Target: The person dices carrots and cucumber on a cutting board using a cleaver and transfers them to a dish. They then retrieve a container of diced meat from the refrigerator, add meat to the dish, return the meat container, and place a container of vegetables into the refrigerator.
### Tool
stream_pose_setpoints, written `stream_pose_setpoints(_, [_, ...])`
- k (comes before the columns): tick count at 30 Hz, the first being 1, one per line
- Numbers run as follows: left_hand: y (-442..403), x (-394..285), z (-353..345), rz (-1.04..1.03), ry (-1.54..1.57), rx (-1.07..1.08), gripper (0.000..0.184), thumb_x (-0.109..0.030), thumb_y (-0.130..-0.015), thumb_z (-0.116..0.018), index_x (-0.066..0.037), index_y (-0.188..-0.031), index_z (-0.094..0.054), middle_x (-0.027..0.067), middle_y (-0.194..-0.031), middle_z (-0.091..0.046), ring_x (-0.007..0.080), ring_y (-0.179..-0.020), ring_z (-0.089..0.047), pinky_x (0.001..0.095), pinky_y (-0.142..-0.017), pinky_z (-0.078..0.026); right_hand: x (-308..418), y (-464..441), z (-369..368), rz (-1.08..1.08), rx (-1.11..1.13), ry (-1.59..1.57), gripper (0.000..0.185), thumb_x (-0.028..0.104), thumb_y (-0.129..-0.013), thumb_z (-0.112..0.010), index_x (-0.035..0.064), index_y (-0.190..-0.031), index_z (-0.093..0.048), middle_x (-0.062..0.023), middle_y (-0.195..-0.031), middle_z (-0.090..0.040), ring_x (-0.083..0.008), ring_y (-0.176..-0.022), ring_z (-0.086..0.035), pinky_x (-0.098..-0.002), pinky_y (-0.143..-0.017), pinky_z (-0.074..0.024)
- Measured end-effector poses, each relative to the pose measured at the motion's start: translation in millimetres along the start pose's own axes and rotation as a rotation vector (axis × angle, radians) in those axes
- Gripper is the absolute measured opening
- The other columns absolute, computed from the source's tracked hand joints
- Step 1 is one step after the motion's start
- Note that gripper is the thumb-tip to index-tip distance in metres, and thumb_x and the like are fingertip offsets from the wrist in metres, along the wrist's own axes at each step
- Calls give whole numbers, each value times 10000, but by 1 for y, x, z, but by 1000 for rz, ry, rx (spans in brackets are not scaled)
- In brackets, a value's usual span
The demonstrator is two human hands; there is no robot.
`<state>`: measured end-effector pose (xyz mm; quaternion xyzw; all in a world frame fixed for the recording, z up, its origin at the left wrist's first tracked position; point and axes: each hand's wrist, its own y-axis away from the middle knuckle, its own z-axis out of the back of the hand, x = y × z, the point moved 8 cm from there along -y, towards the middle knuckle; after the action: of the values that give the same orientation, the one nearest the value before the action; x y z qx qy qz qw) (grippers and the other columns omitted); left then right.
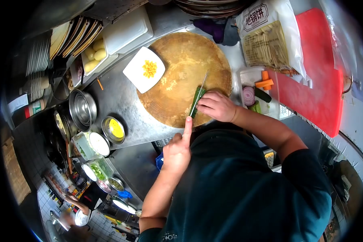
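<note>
My left hand (177, 151) is closed around a knife (203, 80), its index finger stretched along the top of the blade. The handle is hidden in the hand. The narrow blade points away from me and lies along a dark green vegetable piece (197, 97), which looks like cucumber. Beside the blade, the bent fingers of my right hand (217, 106) press that piece onto the round wooden board (173, 52). A square white plate (135, 72) with diced orange pieces (149, 69) overlaps the board's left edge.
Metal bowls (82, 109) stand at the left, one with yellow liquid (116, 128). At the right are a tray with carrot sticks (264, 83) and onion (249, 96), a red board (310, 80) and a food package (266, 36). Another person's arm (77, 203) shows at the lower left.
</note>
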<state>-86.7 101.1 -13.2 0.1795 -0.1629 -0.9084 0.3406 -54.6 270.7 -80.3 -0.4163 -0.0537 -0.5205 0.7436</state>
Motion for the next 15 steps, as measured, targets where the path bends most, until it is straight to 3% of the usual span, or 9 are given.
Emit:
stream_pose_setpoints(5, [-4,5,-34,-64,-23,-124,951,33,-820,-626,-190,-1682,-291,150,-798,-591,342,-625,-655,470,-570,-579,1,-1,3,1,-21,-8,256,117,-831,-734,68,-1082,-758,-68,-1146,-680,-274,-1101,-636,-423,-956,-535])
stream_pose_setpoints(15, [-1,11,-21,-75,48,-266,883,20,-846,-636,-176,-1658,-347,133,-783,-619,328,-628,-677,454,-555,-576,10,5,10,-18,77,131,249,164,-842,-685,109,-1077,-744,-23,-1050,-641,-237,-1034,-604,-392,-949,-470])
